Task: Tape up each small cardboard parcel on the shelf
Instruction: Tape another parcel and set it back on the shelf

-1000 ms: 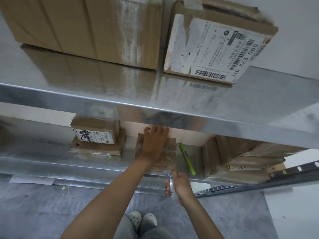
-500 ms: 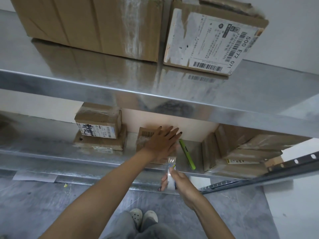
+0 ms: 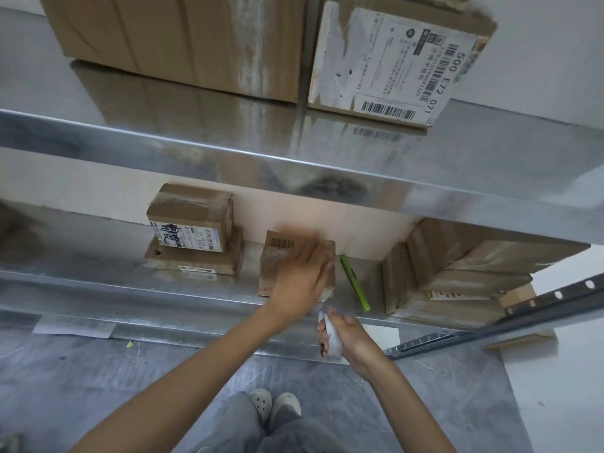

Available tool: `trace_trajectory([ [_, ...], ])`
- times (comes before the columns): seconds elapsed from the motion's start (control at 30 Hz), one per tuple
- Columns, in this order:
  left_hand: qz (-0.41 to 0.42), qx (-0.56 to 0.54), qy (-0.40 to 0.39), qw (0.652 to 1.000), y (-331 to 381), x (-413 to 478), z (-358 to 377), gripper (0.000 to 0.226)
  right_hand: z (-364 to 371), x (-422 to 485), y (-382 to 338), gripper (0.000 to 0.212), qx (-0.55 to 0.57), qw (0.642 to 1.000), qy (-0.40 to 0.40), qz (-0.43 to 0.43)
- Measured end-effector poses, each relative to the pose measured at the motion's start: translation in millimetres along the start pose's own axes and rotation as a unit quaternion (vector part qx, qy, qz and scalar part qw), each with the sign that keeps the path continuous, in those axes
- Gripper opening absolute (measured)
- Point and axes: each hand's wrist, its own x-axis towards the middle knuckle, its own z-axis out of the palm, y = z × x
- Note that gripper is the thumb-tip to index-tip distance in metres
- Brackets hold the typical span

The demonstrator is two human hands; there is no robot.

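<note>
My left hand (image 3: 300,276) lies flat, fingers straight, on top of the small cardboard parcel (image 3: 277,256) in the middle of the lower shelf (image 3: 98,276). It covers the parcel's 3 o'clock side and is blurred in the picture. My right hand (image 3: 354,338) is curled round the tape roll (image 3: 330,338), just off the shelf's front lip at the parcel's 5 o'clock. I cannot tell whether a strip runs from the roll to the box.

The parcel looks light and the steel looks slick. If I pull the roll toward 6 o'clock with too little weight from my palm, I think the box slides off the lip. If the pull strays from straight, the tape probably lands skewed or creases along the seam.

The green pen-shaped tool (image 3: 354,282) lies just beside the parcel at 3 o'clock, and a sideways sweep of either hand could knock it off the shelf. The two stacked parcels (image 3: 192,237) at 9 o'clock and the leaning pile (image 3: 457,282) at 3 o'clock leave little room to turn the box. The upper shelf (image 3: 228,152) overhangs at 12 o'clock, so lifting my left hand fast risks my knuckles on its edge.
</note>
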Motion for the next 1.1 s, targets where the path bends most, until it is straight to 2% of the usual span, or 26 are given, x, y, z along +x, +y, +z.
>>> trace_trajectory([
  [0.07,-0.168,-0.145,-0.021,0.975,20,-29,0,0.008,0,0,0,0.045,-0.013,1.000,0.003,0.000],
  [0.13,-0.291,-0.227,-0.038,0.929,26,-50,12,0.013,2,-2,-1,0.046,-0.024,1.000,-0.005,-0.007],
  [0.23,-0.416,-0.283,-0.102,0.858,22,-53,29,0.027,7,-2,0,0.062,-0.001,1.000,0.000,-0.006],
  [0.3,-0.460,-0.322,-0.153,0.813,21,-46,32,0.022,9,-2,0,0.068,0.010,1.000,-0.002,-0.006],
  [0.37,-0.469,-0.347,-0.187,0.791,22,-42,28,0.004,9,-4,-1,0.063,0.009,1.000,-0.020,-0.012],
  [0.5,-0.481,-0.397,-0.183,0.760,23,-47,25,0.009,10,-4,0,0.046,0.096,0.995,-0.016,-0.007],
  [0.67,-0.494,-0.447,-0.160,0.729,23,-54,29,0.012,10,-9,-2,0.050,0.076,0.996,-0.034,-0.026],
  [0.77,-0.495,-0.464,-0.139,0.721,22,-58,30,0.017,-2,-11,-9,0.042,-0.046,0.999,-0.009,-0.028],
  [0.87,-0.504,-0.464,-0.133,0.716,23,-55,26,0.015,-32,1,-14,0.042,-0.129,0.985,0.091,-0.075],
  [0.93,-0.514,-0.459,-0.136,0.712,23,-53,25,0.014,-50,19,-15,0.033,-0.189,0.951,0.194,-0.150],
  [1.0,-0.515,-0.461,-0.136,0.710,23,-53,26,0.013,-58,44,-21,0.021,-0.330,0.886,0.262,-0.193],
  [1.03,-0.516,-0.462,-0.135,0.709,22,-53,27,0.013,-58,57,-24,0.017,-0.384,0.861,0.270,-0.195],
  [1.1,-0.519,-0.463,-0.133,0.706,22,-53,28,0.014,-55,81,-27,0.016,-0.456,0.837,0.247,-0.177],
])
